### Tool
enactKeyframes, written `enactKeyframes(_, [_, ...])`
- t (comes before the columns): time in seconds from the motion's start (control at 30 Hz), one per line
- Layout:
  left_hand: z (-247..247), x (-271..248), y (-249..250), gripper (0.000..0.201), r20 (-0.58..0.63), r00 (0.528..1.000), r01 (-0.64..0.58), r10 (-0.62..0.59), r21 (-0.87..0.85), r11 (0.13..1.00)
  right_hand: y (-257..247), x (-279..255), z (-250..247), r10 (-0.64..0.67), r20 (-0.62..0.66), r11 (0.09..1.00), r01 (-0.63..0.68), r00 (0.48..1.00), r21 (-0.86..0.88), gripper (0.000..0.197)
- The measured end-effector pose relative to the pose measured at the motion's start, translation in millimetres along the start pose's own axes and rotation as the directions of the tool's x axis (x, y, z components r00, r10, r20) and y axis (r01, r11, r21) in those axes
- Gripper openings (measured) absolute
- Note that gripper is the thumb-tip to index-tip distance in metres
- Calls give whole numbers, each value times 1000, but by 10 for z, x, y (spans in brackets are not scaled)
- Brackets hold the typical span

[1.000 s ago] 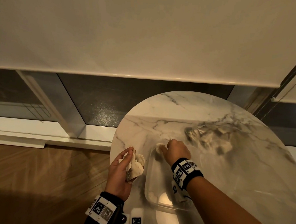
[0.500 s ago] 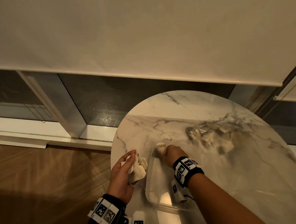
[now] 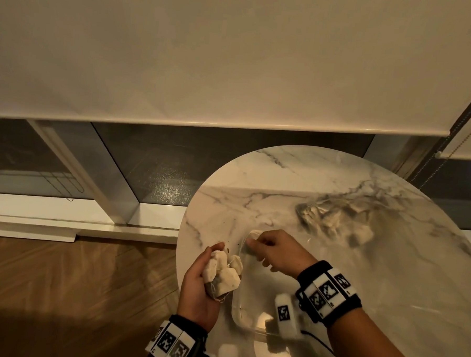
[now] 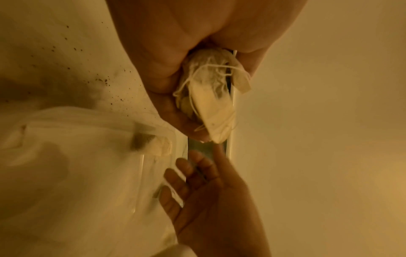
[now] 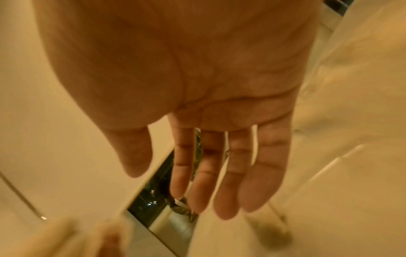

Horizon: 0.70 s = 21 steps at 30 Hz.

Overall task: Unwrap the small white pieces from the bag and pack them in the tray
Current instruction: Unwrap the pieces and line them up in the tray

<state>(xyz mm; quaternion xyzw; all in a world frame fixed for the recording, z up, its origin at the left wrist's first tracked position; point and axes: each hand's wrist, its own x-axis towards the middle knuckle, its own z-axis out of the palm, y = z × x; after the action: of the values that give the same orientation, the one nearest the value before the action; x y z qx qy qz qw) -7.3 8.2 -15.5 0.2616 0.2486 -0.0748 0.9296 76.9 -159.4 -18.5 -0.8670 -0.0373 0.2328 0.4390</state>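
My left hand (image 3: 210, 270) grips a bundle of small white pieces (image 3: 222, 276) with strings, held over the table's left edge beside the tray; the left wrist view shows the bundle (image 4: 211, 97) against my palm. A clear plastic tray (image 3: 235, 312) lies on the marble table. One white piece (image 3: 254, 234) lies in its far left corner, and the same piece (image 4: 157, 147) shows in the left wrist view. My right hand (image 3: 252, 244) hovers just over that corner, fingers straight and empty (image 5: 175, 187). The crinkled clear bag (image 3: 336, 219), with more pieces inside, lies at the back right.
The round marble table (image 3: 283, 181) ends just left of my left hand, with wooden floor (image 3: 73, 292) below. Dark crumbs (image 4: 105, 80) speckle the tabletop near the tray. A window and a lowered blind (image 3: 234, 69) stand behind the table.
My right hand has let go of the white piece in the tray's far left corner and opened its fingers. My left hand keeps its bundle, nearly still.
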Motion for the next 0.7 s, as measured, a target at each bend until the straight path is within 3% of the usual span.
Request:
enactKeyframes(0.1, [29, 23, -60, 22, -46, 998, -38, 40, 46, 998, -127, -319, 45, -144, 16, 978, 140, 989, 155, 33])
enactKeyframes(0.23, [87, 31, -118, 24, -31, 999, -32, 32, 7, 999, -157, -514, 81, -247, -196, 957, 270, 949, 103, 29])
enactKeyframes(0.37, [202, -60, -133, 21, 68, 998, -6, 10, -65, 998, -165, -608, 77, -240, -148, 971, 235, 960, -51, 28])
enactKeyframes(0.57, [238, -64, -156, 19, 11, 1000, -20, 21, -63, 998, -199, -679, 98, -231, -161, 970, 216, 960, -109, 22])
enactKeyframes(0.7, [168, -22, -179, 20, -23, 1000, -20, 19, -46, 999, -226, -713, 97, -283, -156, 957, 268, 946, -110, 15])
